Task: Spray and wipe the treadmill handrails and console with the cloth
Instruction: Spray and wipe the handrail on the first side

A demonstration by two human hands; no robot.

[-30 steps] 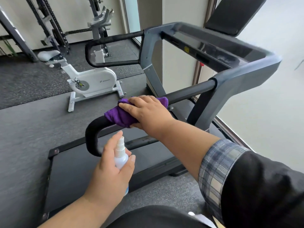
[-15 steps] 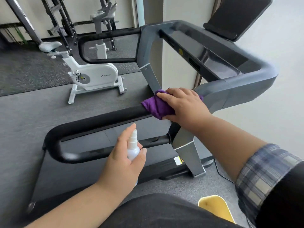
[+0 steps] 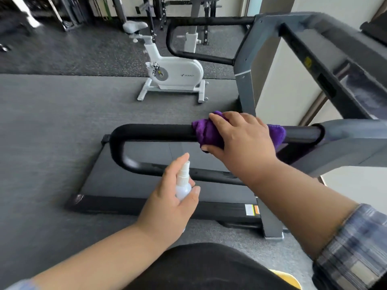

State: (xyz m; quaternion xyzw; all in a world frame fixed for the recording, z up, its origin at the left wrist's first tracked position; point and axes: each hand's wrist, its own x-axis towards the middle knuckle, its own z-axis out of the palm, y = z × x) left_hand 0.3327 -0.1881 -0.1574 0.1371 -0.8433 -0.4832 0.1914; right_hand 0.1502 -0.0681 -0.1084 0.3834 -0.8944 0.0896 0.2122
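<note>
Grey gym floor [image 3: 52, 143] underfoot. Nearest, the left hand [image 3: 167, 204] grips a small white spray bottle [image 3: 182, 183], nozzle up, probably ready for the next spritz. Beyond, the right hand [image 3: 243, 139] clamps a purple fleecy cloth [image 3: 206, 132] round the near black padded handrail [image 3: 155, 131], towards its console end, for wiping. The grey console [image 3: 335, 65] is blurred and cut off at right.
</note>
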